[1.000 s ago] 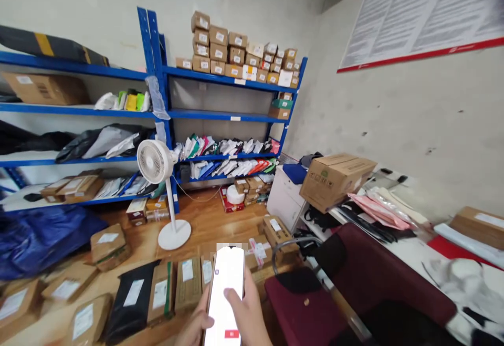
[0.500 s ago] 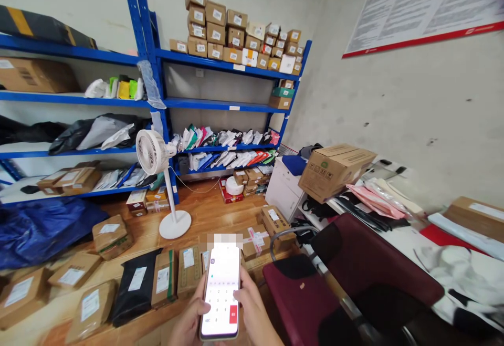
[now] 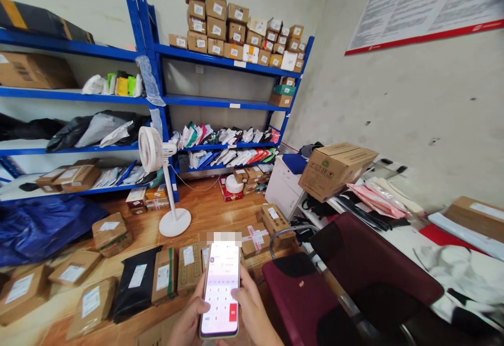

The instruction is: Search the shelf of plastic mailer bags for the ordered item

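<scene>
At the bottom middle a lit smartphone (image 3: 221, 288) is held upright between both hands, its screen facing me with a number keypad and a red key. My left hand (image 3: 193, 314) grips the phone's left edge, its thumb over the lower left of the keypad. Around the right edge closes my right hand (image 3: 252, 304), with the thumb over the right column of keys. The fingers behind the phone are mostly hidden. A pixelated patch covers the top end of the phone.
Labelled parcels (image 3: 91, 304) and a black packet (image 3: 137, 283) lie on the floor to the left. A white fan (image 3: 173, 222) stands ahead, before blue shelves (image 3: 228, 102). A maroon chair (image 3: 303, 293) is close on the right, beside a cluttered white desk (image 3: 417, 241) with a carton (image 3: 334, 170).
More lines of content now show in the upper part of the phone screen. The fan head has turned slightly to the right. Both hands keep the same grip.
</scene>
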The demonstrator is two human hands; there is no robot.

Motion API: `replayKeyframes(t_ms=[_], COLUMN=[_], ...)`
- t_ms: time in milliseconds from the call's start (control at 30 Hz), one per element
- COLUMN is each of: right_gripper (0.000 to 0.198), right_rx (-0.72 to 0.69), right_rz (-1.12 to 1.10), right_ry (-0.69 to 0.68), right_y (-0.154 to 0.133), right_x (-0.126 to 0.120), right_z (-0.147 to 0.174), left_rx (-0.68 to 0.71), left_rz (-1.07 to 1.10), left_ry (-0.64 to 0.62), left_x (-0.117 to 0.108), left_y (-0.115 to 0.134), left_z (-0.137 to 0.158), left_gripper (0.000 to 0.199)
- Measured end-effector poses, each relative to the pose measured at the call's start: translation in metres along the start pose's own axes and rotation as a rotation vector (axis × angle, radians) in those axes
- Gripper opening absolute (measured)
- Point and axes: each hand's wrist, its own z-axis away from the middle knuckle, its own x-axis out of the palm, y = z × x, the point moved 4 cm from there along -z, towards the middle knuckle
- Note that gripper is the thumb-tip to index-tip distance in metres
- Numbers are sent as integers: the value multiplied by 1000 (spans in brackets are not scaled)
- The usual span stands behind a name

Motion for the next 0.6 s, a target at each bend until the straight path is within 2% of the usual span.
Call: replayKeyframes(t_ms=[167, 333, 500, 600], right_gripper=[52, 69, 52, 55], right_rx=[-3, -11, 7, 40], right_rz=[37, 17, 22, -29], right_ry=[-15, -169, -61, -104], right_y=[1, 0, 5, 7], right_x=[1, 7, 2, 2], right_z=[0, 6, 0, -1], left_rx=[-23, -17, -11, -23], left_rz=[-3, 14, 27, 18], left_ry=[7, -5, -5, 2], left_x=[-2, -2, -4, -6], left_y=[0, 0, 1, 1], left_z=[1, -1, -3, -3], left_gripper=[83, 82, 81, 83])
